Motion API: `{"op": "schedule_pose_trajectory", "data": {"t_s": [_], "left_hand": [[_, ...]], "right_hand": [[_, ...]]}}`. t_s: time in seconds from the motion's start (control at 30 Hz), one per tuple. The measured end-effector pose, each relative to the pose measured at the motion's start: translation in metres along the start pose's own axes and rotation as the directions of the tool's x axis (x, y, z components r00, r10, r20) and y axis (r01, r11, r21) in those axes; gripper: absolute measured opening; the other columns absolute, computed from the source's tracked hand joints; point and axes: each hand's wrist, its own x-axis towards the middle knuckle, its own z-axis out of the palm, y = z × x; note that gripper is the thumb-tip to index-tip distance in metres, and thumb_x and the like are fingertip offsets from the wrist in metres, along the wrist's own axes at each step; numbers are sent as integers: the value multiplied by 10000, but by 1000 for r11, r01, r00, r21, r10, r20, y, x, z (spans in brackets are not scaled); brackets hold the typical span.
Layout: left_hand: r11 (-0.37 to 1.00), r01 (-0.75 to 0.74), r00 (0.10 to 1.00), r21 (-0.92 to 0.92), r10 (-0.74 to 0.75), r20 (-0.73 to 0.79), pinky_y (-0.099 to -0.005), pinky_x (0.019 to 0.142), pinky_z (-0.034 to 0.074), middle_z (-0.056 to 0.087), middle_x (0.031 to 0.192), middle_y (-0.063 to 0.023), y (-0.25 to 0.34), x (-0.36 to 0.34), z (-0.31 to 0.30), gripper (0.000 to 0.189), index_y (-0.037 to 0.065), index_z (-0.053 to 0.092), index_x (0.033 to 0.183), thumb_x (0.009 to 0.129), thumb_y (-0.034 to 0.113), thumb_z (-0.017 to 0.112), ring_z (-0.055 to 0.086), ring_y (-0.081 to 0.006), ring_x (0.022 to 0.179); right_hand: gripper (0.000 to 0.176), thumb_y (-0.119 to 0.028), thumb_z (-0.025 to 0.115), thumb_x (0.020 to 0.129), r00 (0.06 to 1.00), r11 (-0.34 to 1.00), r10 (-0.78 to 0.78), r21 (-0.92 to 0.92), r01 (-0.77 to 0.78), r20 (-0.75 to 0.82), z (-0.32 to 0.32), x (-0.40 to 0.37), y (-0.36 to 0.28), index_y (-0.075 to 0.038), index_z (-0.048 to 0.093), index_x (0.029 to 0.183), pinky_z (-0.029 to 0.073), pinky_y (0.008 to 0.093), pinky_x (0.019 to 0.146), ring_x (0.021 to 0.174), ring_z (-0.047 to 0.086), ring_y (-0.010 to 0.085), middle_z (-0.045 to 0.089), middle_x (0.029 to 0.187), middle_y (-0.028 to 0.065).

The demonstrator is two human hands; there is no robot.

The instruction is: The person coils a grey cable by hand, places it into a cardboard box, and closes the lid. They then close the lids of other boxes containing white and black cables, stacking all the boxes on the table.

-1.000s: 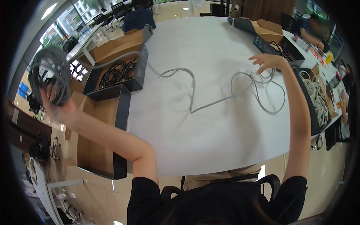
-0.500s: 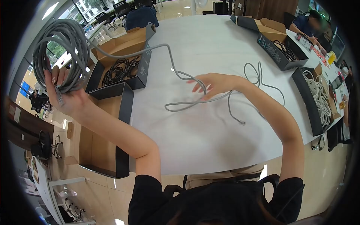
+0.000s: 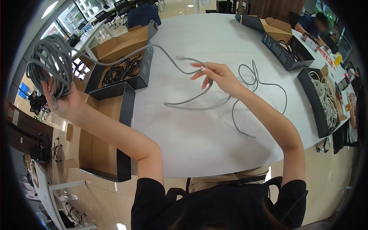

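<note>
A thick coil of grey network cable (image 3: 50,57) is raised at the far left, and my left hand (image 3: 66,97) is closed around its lower part. From the coil, a loose run of the same cable stretches over an open box to my right hand (image 3: 219,78). Thumb and index finger of that hand pinch the cable above the table, while its other fingers are partly curled. Further slack lies in loops on the table to the right of the hand, finishing in a clear plug (image 3: 251,137).
On the white table (image 3: 199,153), a box with black cables (image 3: 122,71) stands at left, beside an open box with a bare cardboard bottom (image 3: 100,147). At right are another box of black cables (image 3: 292,51) and one of white cables (image 3: 326,101). A person (image 3: 312,27) sits far right.
My right hand has risen and taken the cable between its fingers, lifting a bend of it. The coil in my left hand has moved down and left, turning slightly. The plug has shifted slightly nearer.
</note>
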Motion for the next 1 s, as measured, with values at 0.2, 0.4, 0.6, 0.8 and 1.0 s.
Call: {"op": "schedule_pose_trajectory", "data": {"t_s": [0.2, 0.4, 0.6, 0.8, 1.0], "left_hand": [[998, 0, 973, 67, 15, -231, -258, 673, 400, 429, 611, 13, 7, 25, -47, 314, -77, 505, 1128, 848, 58, 553, 461, -66, 581], [991, 133, 991, 25, -132, -34, -254, 667, 397, 435, 643, 4, 12, 30, -64, 324, -73, 475, 1151, 863, 61, 540, 442, -63, 574], [987, 150, 981, 61, -156, 118, -256, 700, 397, 413, 685, 13, 5, 23, -47, 310, -41, 469, 1167, 888, 86, 516, 410, -58, 585], [985, 138, 979, 104, -152, 138, -269, 689, 412, 414, 675, 1, 3, 15, -31, 255, -23, 474, 1118, 886, 72, 515, 418, -73, 583], [990, 71, 993, 122, -81, 83, -252, 686, 390, 422, 687, 10, 6, 18, -39, 357, -46, 451, 1198, 876, 85, 535, 408, -66, 590]], "right_hand": [[261, -150, 534, 893, 974, 988, -153, 41, 148, 165, -29, -14, -1, -122, 618, 1139, 447, 249, 702, 849, 562, 99, 582, 1148, 69], [332, -117, 636, 813, 908, 894, -201, -311, 323, 367, -43, -18, -3, -188, 625, 1137, 450, 285, 793, 994, 530, 156, 564, 1184, 68], [437, 36, 561, 809, 929, 870, -158, -398, 292, 336, -40, -23, -16, -173, 580, 1192, 438, 306, 884, 1007, 555, 174, 570, 1192, 55], [532, 105, 479, 801, 979, 932, -80, -335, 140, 186, -43, -20, -4, -230, 570, 1204, 498, 255, 669, 742, 561, 133, 597, 1111, 42], [307, 83, 494, 809, 954, 851, -296, -467, 239, -50, -50, -17, -4, -74, 611, 1045, 461, 239, 524, 621, 532, 104, 630, 1012, 33]]}}
